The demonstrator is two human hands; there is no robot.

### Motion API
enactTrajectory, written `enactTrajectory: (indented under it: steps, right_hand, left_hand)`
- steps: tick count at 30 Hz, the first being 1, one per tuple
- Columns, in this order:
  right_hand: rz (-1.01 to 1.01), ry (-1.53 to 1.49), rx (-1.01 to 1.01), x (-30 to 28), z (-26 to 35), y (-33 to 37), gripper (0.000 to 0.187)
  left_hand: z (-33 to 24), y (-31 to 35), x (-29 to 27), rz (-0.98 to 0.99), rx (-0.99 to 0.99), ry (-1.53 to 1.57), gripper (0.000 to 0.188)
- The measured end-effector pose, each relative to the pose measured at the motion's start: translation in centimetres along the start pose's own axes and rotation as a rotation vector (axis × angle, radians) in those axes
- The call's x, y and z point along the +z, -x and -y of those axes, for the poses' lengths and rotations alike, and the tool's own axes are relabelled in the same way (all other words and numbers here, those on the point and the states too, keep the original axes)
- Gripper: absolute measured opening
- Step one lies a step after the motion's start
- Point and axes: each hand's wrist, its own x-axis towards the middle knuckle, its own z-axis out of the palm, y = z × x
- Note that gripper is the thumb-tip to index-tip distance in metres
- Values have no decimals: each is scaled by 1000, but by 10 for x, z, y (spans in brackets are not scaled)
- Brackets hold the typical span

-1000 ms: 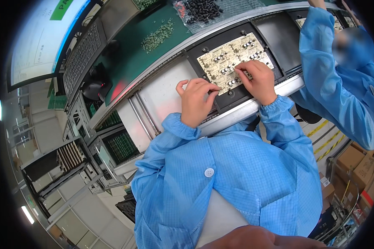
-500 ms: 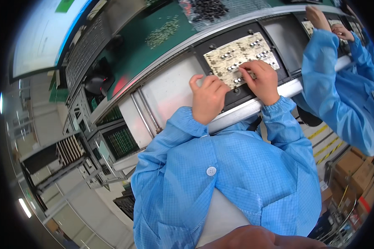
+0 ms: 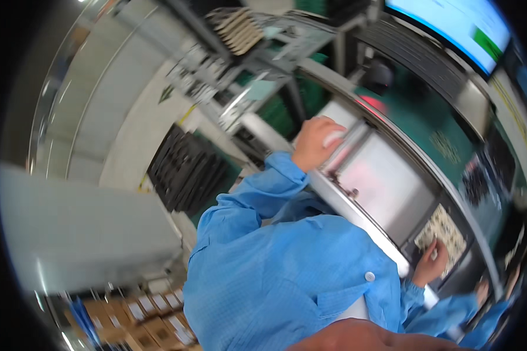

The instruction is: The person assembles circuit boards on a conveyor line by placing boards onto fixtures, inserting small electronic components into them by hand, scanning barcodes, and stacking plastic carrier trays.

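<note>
My left hand (image 3: 317, 143) is at the left end of the metal conveyor frame (image 3: 357, 213), above a pale surface. Its fingers are curved and the thumb stands a little apart. Motion blurs it, and no held thing is plain. Farther right, my right hand (image 3: 432, 263) is over a cream circuit board (image 3: 441, 229) seated in a black carrier. Thumb and forefinger come together at the board's near left edge; whatever is between them is too blurred to make out. Small parts on the board are smeared too.
A green bench mat (image 3: 418, 120) beyond the rail holds a dark mouse (image 3: 379, 75), a keyboard (image 3: 416, 50) and a heap of small parts (image 3: 445, 146). Black trays (image 3: 187, 169) are stacked at left. A co-worker's blue sleeve (image 3: 451, 313) is close at right.
The view has swung left, so the board now appears at lower right. My left hand has left the board for the conveyor's left end. My right hand has stayed at the board.
</note>
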Motion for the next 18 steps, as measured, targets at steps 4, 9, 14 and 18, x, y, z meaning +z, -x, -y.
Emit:
enactTrajectory:
  steps: [4, 9, 14, 18]
  right_hand:
    - [109, -95, -124, 18, 42, -34, 14]
    - [332, -854, 86, 8, 119, -101, 13]
    - [435, -1317, -376, -64, 205, -171, 23]
    - [767, -1576, -842, -117, 282, -225, 15]
  left_hand:
    - [54, 61, -133, -217, -239, -397, 32]
    - [49, 155, -260, -79, -359, -1020, 60]
    - [73, 221, -283, -31, -537, -1073, 56]
    - [58, 171, -256, -128, -495, -1059, 50]
